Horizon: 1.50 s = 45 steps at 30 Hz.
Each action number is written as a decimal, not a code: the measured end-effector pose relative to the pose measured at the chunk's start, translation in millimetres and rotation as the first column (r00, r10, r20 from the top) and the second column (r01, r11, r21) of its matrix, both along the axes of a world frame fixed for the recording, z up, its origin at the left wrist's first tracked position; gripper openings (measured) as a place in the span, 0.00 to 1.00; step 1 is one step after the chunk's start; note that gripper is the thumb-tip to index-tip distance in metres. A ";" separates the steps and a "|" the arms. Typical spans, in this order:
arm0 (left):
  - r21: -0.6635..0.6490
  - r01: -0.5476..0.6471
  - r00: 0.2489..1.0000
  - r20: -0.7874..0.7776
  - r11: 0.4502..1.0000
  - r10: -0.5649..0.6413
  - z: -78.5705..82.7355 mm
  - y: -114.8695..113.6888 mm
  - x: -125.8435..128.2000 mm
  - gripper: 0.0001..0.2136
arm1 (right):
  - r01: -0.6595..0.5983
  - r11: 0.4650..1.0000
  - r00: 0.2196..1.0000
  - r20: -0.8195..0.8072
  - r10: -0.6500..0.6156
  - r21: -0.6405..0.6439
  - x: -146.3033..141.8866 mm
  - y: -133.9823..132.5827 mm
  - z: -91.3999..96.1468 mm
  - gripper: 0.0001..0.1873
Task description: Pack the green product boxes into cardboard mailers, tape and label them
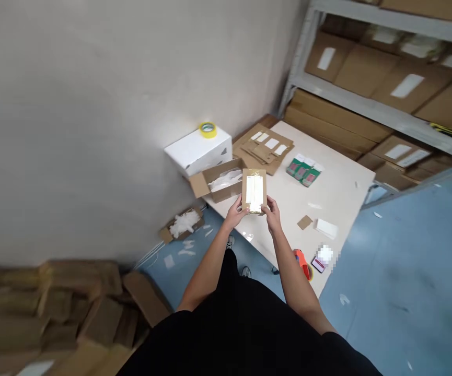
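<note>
Fingers (244, 211) of the left hand (235, 213) and right hand (273, 215) grip a flat-faced, rectangular, white-labelled cardboard box (254, 191).

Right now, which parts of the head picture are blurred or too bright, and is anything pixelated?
Head view, lower left: cardboard pile smeared; head view, upper right: shelf boxes soft; head view, centre: held box sharper, its white label area washed out; head view, below and right of centre: yes, a pixelated patch overlaps the phone.

Stockroom/packing area: metal shelving (351, 102) loaded with labelled cartons (364, 68); tape dispenser (303, 262), flat cardboard (263, 151) on the counter (339, 167).
</note>
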<state>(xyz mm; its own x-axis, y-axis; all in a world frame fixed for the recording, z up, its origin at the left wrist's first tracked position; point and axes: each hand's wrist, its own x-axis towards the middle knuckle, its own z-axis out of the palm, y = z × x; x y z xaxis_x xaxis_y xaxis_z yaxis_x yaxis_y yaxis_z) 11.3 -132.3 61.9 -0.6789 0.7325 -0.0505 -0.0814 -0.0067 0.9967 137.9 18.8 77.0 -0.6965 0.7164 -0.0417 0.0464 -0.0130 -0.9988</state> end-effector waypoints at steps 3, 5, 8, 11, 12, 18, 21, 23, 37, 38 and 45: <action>-0.006 -0.171 0.985 0.007 0.985 0.171 13.7 -55.5 7.8 0.47 | -0.170 0.985 0.985 -0.044 0.168 -0.025 -16.5 -36.1 6.8 0.34; -0.006 -0.286 0.958 0.008 0.958 0.286 23.5 -98.4 12.3 0.48 | -0.276 0.959 0.958 -0.103 0.269 -0.069 -33.3 -67.4 11.4 0.32; 0.012 -0.459 0.889 -0.001 0.888 0.459 35.8 -169.3 22.2 0.49 | -0.417 0.901 0.904 -0.161 0.397 -0.117 -62.8 -126.9 18.1 0.28; 0.022 -0.651 0.759 0.016 0.759 0.651 42.5 -242.9 37.9 0.50 | -0.577 0.806 0.814 -0.176 0.554 -0.133 -90.2 -199.2 24.4 0.26; 0.024 -0.710 0.704 0.024 0.704 0.709 43.6 -267.4 44.5 0.51 | -0.635 0.761 0.770 -0.177 0.612 -0.131 -97.4 -225.0 26.2 0.26; 0.042 -0.917 0.398 0.010 0.397 0.918 49.4 -410.2 95.3 0.49 | -0.868 0.489 0.496 -0.154 0.855 -0.084 -115.5 -385.3 31.6 0.25; 0.047 -0.958 0.283 0.013 0.282 0.959 56.5 -476.1 120.6 0.50 | -0.926 0.370 0.377 -0.155 0.913 -0.073 -113.3 -463.7 34.3 0.26; 0.071 -0.971 0.230 0.006 0.229 0.973 62.8 -515.6 134.2 0.50 | -0.954 0.294 0.298 -0.161 0.941 -0.048 -111.0 -512.6 38.3 0.27; 0.101 -0.995 0.008 -0.079 0.016 0.997 114.9 -686.3 144.6 0.40 | -0.990 0.103 0.083 -0.182 0.980 0.100 -147.1 -731.8 95.9 0.29; 0.096 -0.995 -0.006 -0.089 0.003 0.996 115.9 -692.1 139.2 0.40 | -0.988 0.107 0.085 -0.188 0.978 0.108 -154.5 -741.5 97.6 0.28; 0.023 -0.994 -0.110 -0.170 -0.108 0.979 119.0 -726.2 93.8 0.40 | -0.998 0.052 0.042 -0.190 0.981 0.045 -219.4 -803.8 97.7 0.29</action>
